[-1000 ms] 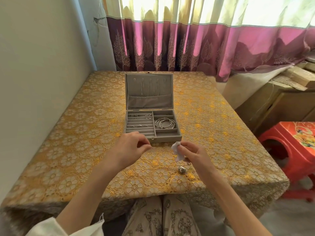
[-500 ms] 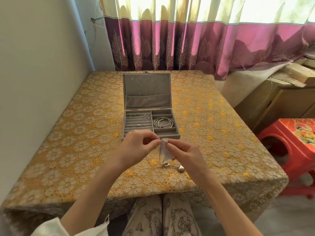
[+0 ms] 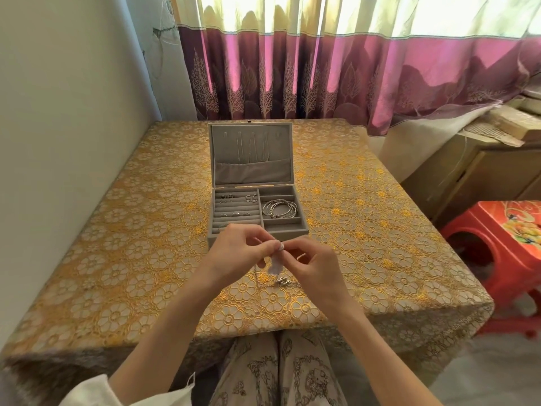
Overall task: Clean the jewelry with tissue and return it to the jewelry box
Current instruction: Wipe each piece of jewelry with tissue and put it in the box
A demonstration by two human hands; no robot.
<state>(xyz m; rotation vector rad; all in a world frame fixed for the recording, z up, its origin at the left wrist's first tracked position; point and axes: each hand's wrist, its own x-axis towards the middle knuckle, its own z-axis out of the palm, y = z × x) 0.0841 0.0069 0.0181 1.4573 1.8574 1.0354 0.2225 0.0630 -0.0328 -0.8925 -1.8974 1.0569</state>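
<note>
Both hands meet just in front of the open jewelry box [image 3: 257, 213], above the gold floral tablecloth [image 3: 123, 247]. L hand [image 3: 237, 253] has fingers curled, thumb and forefinger pinching the thin silver necklace chain [image 3: 257, 276] near its top. R hand [image 3: 314, 266] also curled, fingertips pinching a small white tissue [image 3: 276, 266] w/ the chain at the same spot, so the two pinches nearly touch. Tissue hangs down between the hands. The chain droops below them to the cloth, its small silver pendant [image 3: 282, 281] lying on the tablecloth just under the R hand.

Box is grey, lid upright at the back w/ several chains hanging inside the lid above a pocket. Base: L compartment is ring rolls w/ a few rings [image 3: 234, 213] and small pieces; R side middle compartment holds a stack of silver bangles [image 3: 279, 209]. Front edge of the box partly hidden by the hands.

Behind the table a maroon and pink curtain [image 3: 322, 77]; a red plastic stool [image 3: 497, 259] at R, well apart from the box. Patterned trousers show below the table edge.
</note>
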